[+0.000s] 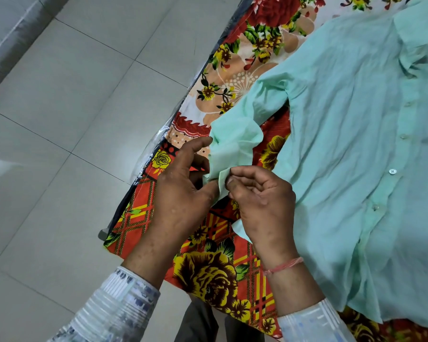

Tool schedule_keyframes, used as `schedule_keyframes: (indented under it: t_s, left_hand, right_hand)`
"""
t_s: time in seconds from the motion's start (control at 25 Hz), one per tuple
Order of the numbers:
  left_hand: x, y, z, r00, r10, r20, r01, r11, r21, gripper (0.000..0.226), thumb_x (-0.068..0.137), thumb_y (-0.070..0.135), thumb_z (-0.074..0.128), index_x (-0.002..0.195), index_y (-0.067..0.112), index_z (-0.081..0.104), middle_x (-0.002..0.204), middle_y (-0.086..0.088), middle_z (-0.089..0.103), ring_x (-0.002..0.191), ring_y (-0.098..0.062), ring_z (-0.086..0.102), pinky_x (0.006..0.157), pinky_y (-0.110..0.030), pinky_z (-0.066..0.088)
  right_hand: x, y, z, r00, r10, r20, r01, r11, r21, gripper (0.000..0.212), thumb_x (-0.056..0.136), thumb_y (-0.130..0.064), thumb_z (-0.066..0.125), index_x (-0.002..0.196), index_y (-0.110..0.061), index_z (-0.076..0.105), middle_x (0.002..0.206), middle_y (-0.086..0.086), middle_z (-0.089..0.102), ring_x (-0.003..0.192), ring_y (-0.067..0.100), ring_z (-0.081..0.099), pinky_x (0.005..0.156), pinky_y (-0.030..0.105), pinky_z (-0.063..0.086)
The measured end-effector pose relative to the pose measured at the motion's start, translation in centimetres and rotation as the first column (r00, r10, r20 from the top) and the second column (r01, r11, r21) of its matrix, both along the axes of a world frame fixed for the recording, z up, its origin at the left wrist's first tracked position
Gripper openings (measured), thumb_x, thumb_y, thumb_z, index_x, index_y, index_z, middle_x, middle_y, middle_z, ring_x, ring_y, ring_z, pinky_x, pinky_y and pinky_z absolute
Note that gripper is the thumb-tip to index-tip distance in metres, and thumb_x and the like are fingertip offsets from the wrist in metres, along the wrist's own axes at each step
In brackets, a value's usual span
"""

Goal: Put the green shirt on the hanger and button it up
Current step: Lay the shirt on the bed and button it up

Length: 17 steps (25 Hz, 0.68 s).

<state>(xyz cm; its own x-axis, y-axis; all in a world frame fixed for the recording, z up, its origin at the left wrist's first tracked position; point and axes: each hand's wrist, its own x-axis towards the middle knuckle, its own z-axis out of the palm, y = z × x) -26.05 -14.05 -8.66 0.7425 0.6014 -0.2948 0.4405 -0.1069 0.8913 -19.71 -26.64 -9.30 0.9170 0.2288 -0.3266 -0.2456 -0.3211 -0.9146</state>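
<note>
Shirt (344, 149), pale green, lies spread flat on a floral bedsheet (208, 270), its button placket showing several buttons done up. One sleeve reaches away from the shirt's body toward the sheet's edge, where the cuff (223, 169) sits. Left hand (183, 193) and right hand (262, 201) meet at that cuff, fingers of both pinching its fabric. Beyond the sheet's edge is grey tiled floor (72, 119).

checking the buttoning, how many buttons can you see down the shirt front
4 on the green shirt placket: upper, next, white one, lowest. Folds may hide others.
</note>
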Motion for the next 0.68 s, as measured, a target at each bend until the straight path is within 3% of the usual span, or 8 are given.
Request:
schedule_keyframes:
  t_s: [0.12,0.28,0.36,0.48,0.56,0.68]
  left_hand:
    - [-0.3,0.2,0.1,0.999,-0.04,-0.006,0.04,0.999,-0.005,0.081,0.082,-0.003,0.075,0.142,0.048,0.054,0.104,0.012,0.071,0.077,-0.014,0.078,0.061,-0.05,0.063]
    - [-0.5,0.0,0.7,0.999,0.004,0.041,0.001,0.991,-0.13,0.074,0.086,0.02,0.088,0.148,0.035,0.05,0.111,0.007,0.075,0.087,-0.013,0.082,0.069,-0.048,0.068]
    - [-0.2,0.0,0.5,0.997,0.075,0.011,-0.072,0.982,-0.173,0.073,0.087,0.009,0.088,0.146,0.032,0.052,0.115,0.003,0.077,0.088,-0.009,0.082,0.075,-0.046,0.069]
    - [0.1,0.4,0.0,0.994,0.111,-0.001,-0.108,0.967,-0.231,0.072,0.09,-0.006,0.079,0.145,0.033,0.054,0.12,0.004,0.078,0.092,-0.011,0.082,0.077,-0.047,0.069]
    - [0.4,0.6,0.1,0.997,0.071,-0.003,-0.07,0.979,-0.193,0.074,0.092,-0.007,0.076,0.146,0.039,0.052,0.121,0.007,0.075,0.089,-0.01,0.081,0.073,-0.041,0.068]
    - [0.8,0.8,0.5,1.0,-0.008,0.017,0.01,0.991,-0.134,0.081,0.093,-0.01,0.07,0.148,0.045,0.048,0.125,0.011,0.065,0.09,-0.008,0.081,0.073,-0.041,0.068]
  right_hand:
    - [-0.1,0.0,0.3,0.994,0.052,0.092,-0.046,0.996,-0.073,0.016,0.088,-0.012,0.085,0.102,-0.017,0.08,0.084,-0.01,0.079,0.079,-0.001,0.076,0.073,0.014,0.059]
    - [-0.5,0.2,0.7,0.927,0.192,0.323,-0.121,0.966,-0.228,0.03,0.089,-0.007,0.081,0.116,-0.016,0.072,0.088,-0.011,0.079,0.081,-0.001,0.075,0.077,0.009,0.057]
    - [-0.6,0.3,0.6,0.899,0.243,0.364,-0.159,0.957,-0.244,0.033,0.09,-0.008,0.08,0.12,-0.017,0.07,0.089,-0.008,0.076,0.081,0.003,0.074,0.077,0.013,0.059]
    - [-1.0,0.4,0.3,0.883,0.288,0.371,-0.203,0.946,-0.252,0.035,0.089,-0.01,0.083,0.121,-0.018,0.071,0.087,-0.007,0.07,0.082,0.009,0.072,0.076,0.025,0.063]
    - [-0.9,0.3,-0.1,0.907,0.248,0.34,-0.183,0.96,-0.214,0.029,0.088,-0.009,0.085,0.114,-0.018,0.074,0.086,-0.007,0.071,0.08,0.01,0.073,0.074,0.025,0.063]
    - [-0.4,0.2,-0.3,0.99,0.109,0.093,-0.107,0.994,-0.026,0.023,0.086,-0.007,0.086,0.099,-0.022,0.076,0.082,-0.006,0.074,0.077,0.008,0.073,0.074,0.021,0.06]
